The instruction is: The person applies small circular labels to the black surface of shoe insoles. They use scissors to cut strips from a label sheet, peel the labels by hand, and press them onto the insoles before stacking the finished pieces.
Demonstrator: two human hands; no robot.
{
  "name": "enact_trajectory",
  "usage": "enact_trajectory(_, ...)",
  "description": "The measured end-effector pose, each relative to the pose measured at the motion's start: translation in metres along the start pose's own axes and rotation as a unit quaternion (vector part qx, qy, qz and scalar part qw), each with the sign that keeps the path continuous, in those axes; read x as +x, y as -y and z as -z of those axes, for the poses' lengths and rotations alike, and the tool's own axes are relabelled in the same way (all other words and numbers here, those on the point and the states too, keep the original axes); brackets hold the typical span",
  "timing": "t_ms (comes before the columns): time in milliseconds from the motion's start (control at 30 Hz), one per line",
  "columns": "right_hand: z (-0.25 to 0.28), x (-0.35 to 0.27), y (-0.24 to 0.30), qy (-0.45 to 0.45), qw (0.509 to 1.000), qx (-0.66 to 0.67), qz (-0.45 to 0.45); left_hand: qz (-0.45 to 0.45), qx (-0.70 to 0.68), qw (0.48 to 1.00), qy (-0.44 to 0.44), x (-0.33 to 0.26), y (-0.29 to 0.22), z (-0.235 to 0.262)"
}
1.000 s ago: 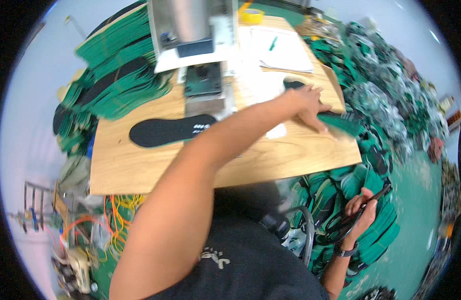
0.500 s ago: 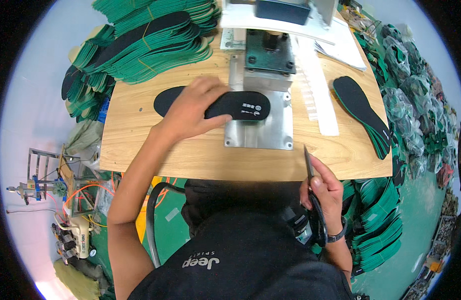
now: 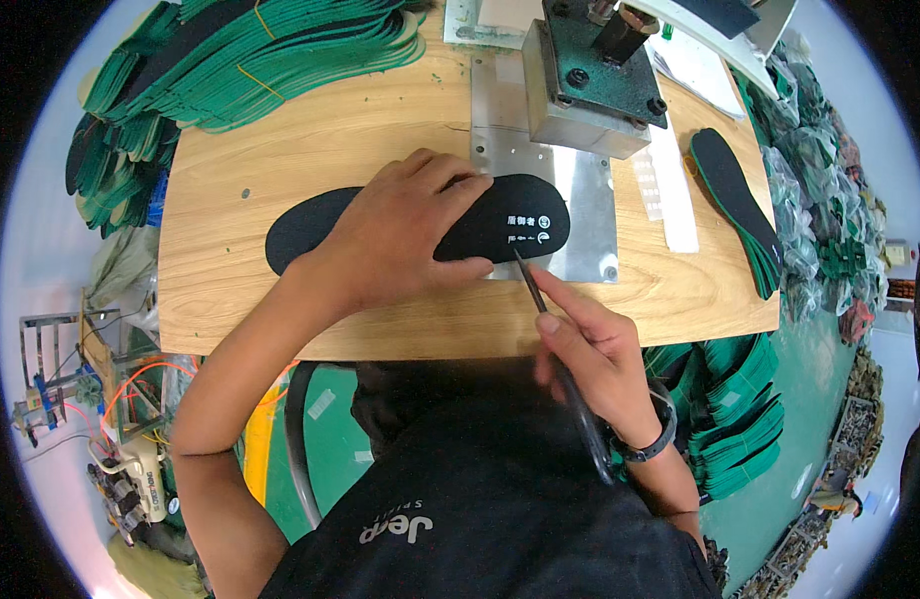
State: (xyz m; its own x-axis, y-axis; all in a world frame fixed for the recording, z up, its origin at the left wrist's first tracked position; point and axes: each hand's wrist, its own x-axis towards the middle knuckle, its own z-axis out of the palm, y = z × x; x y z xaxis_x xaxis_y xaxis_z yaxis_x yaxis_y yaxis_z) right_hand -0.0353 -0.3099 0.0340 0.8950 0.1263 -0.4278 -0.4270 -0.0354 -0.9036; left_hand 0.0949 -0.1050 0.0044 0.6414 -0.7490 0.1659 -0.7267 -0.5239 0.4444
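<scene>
A black insole (image 3: pixel 480 222) with white print at its right end lies crosswise, its right part over a metal plate (image 3: pixel 592 225). My left hand (image 3: pixel 390 225) lies across its middle, fingers at the far edge and thumb at the near edge, holding it down. Its left end (image 3: pixel 305 230) shows beyond my wrist. In my right hand (image 3: pixel 590 344) is a slim dark pointed tool (image 3: pixel 572 394), gripped between thumb and fingers. Its tip touches or nearly touches the insole's near edge, beside the print. I cannot make out the tool's exact kind.
Behind the insole stands a press head (image 3: pixel 595 95) with a dark bolted top plate. Bundled green-edged insoles (image 3: pixel 280 70) are piled at the far left. More insoles (image 3: pixel 729 200) lie at the right, beside white strips (image 3: pixel 678 200). Green stacks (image 3: pixel 724 419) sit below the table's right edge.
My right hand has moved left and up, bringing the tool's tip to the insole's edge. My left hand stays on the insole. The whole view has shifted.
</scene>
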Motion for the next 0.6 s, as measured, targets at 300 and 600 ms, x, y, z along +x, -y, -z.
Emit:
enact_trajectory(300, -0.004, 0.011, -0.007, -0.053, 0.997, -0.032, 0.041, 0.007, 0.024, 1.0, -0.004, -0.005, 0.0, -0.003)
enact_trajectory(600, -0.014, 0.004, -0.001, -0.05, 0.994, -0.085, 0.056, 0.011, 0.043, 0.999, -0.021, -0.004, -0.003, -0.003)
